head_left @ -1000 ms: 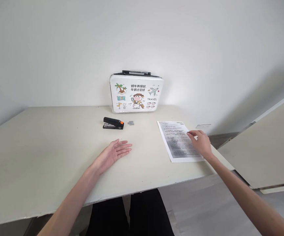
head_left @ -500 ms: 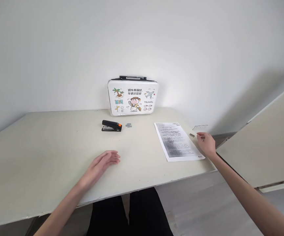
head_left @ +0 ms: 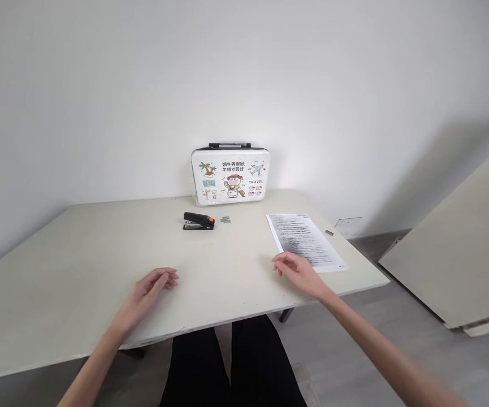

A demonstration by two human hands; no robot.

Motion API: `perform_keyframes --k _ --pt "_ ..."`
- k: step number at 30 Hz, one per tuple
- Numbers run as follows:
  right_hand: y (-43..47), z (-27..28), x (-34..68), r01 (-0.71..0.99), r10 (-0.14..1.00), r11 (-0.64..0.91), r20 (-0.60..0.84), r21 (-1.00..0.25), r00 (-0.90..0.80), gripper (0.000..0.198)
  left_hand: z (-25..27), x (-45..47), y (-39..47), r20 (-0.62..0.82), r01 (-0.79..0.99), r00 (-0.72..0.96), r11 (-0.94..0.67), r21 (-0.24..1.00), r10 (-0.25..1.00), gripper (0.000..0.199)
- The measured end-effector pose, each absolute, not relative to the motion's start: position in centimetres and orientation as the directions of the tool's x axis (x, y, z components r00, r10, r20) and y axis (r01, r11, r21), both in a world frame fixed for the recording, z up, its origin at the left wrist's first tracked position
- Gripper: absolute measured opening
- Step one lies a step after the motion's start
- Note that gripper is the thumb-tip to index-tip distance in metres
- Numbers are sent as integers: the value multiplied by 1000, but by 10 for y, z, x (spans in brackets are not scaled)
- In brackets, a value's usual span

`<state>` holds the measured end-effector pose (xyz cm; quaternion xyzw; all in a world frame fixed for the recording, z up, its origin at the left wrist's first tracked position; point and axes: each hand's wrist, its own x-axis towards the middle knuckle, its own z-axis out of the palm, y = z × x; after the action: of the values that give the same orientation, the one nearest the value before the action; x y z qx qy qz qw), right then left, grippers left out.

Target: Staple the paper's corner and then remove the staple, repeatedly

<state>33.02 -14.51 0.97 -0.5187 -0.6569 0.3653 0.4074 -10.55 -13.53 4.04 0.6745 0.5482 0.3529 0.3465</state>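
My left hand (head_left: pixel 151 289) rests on the table, its fingers loosely bent with nothing seen in them. Over the lower left corner of the printed sheet (head_left: pixel 307 240) is my right hand (head_left: pixel 297 271); its fingers curl loosely, apart from the thumb, and look empty. A black stapler (head_left: pixel 199 221) with an orange button lies toward the back, beyond both hands. Several grey staple strips (head_left: pixel 225 220) lie just right of it. Another small grey strip (head_left: pixel 329 232) sits near the table's right edge, beside the sheet.
A white cartoon-printed case (head_left: pixel 230 180) with a black handle stands against the wall at the back of the white table (head_left: pixel 100 249). To the right, a pale panel (head_left: pixel 456 249) stands across a gap from the table. My legs are under the front edge.
My right hand has moved left from the small strip at the table's right edge to the sheet's lower left corner. My left hand has shifted slightly left, its fingers more bent.
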Motion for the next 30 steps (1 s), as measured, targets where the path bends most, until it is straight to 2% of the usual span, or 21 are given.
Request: perform_keyframes --k 3,8,30 --pt "-149 -4 309 352 976 203 160 -914 -145 40 41 -103 -139 115 498 134 -168 851 984 51" --pt "-154 -13 301 460 963 270 225 -846 -152 33 32 -107 -136 146 481 134 -193 855 980 50" --pt "-159 -14 298 450 954 296 284 -843 -95 33 31 -105 -136 180 435 148 -227 871 972 52"
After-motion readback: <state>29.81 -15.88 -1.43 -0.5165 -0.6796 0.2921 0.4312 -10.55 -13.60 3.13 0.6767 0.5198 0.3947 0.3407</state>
